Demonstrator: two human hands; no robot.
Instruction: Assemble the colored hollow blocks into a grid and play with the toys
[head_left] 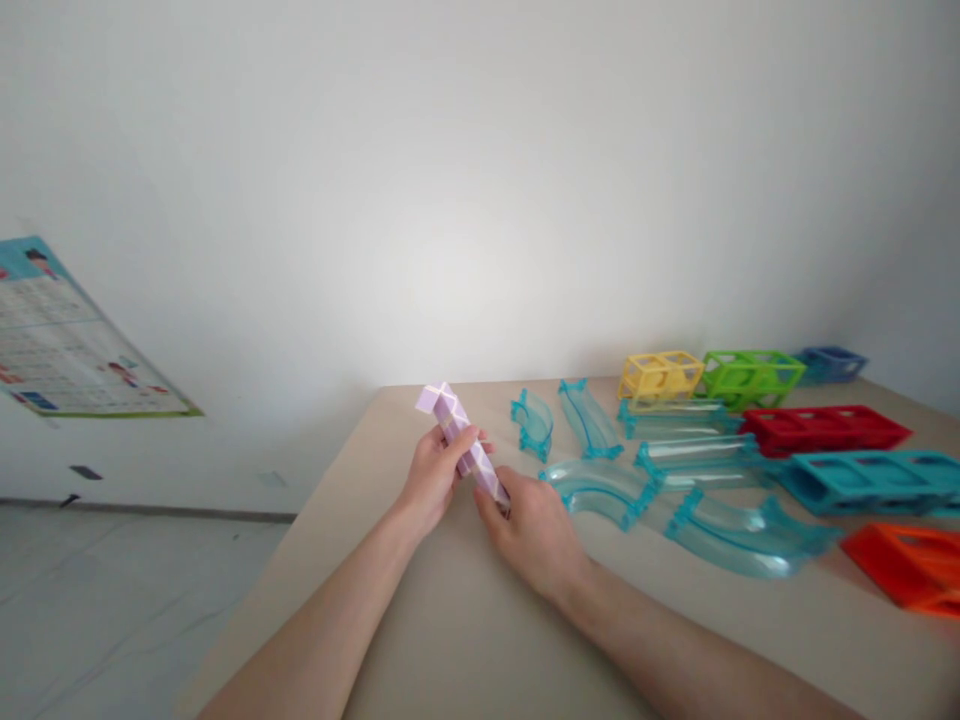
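Lilac stick, beige tabletop beneath, white wall behind

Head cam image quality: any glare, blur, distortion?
Head view: soft bright patch on the wall, dimmer toward the upper corners; pale glare streaks on the clear blue tracks; orange block at the right edge smeared; poster at the left edge slanted and soft, its text unreadable; purple stick somewhat clearer, pattern lines visible.
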